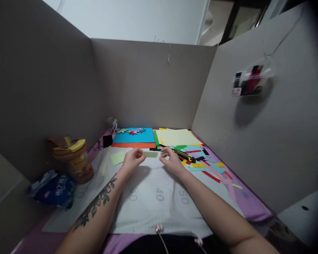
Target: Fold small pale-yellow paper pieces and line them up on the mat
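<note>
My left hand (134,158) is closed in a pinch at the left end of a pale green paper strip (151,154). Just past the strip's other end, my right hand (171,160) has its fingers curled, with thumb and forefinger a little apart and nothing clear between them. A yellow-and-black utility knife (184,155) lies right behind that hand. To the left of my left hand sits a pale green paper square (118,157), and a long pale strip (105,162) lies beyond it. Under both arms spreads a white sheet printed with numbers (148,211).
Blue card (134,137) with several paper stars (134,131) lies at the back, beside a cream paper stack (178,137). Colourful paper scraps (212,167) cover the right. A lidded cup (78,162) and blue packet (54,188) stand left. Grey panels (153,84) enclose the table.
</note>
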### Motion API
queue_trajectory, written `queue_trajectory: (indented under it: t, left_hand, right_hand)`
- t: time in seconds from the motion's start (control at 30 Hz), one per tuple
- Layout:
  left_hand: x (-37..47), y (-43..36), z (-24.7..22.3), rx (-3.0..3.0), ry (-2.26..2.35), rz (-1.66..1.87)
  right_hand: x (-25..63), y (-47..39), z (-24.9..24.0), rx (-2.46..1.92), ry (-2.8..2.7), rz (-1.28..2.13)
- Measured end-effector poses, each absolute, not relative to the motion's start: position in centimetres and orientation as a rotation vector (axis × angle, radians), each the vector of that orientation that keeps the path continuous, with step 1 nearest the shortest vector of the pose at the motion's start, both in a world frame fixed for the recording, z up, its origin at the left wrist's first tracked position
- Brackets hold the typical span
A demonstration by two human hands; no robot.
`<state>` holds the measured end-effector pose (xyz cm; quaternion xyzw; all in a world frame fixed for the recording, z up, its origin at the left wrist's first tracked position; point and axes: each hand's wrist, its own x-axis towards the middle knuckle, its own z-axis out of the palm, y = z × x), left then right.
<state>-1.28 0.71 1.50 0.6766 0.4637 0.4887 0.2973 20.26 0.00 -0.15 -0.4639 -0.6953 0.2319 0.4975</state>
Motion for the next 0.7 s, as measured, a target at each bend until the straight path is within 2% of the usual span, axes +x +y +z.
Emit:
queue_trajectory:
  t: [0.17,0.4,0.7]
  left_hand:
    - [-1.5,0.8,2.0,1.576,1.227,1.356]
    - [1.3,-0.5,0.9,1.540,1.035,1.246]
    - [1.0,-0.4,0.7,1.753,1.137,1.190]
  right_hand:
    - [20.5,0.3,-0.7,-1.107,-1.599,0.621]
    - [17.4,-0.4,-0.9,-0.968,-1.467,0.991]
    - [17.1,-0.6,-0.6,-0.986,-1.358,0.922]
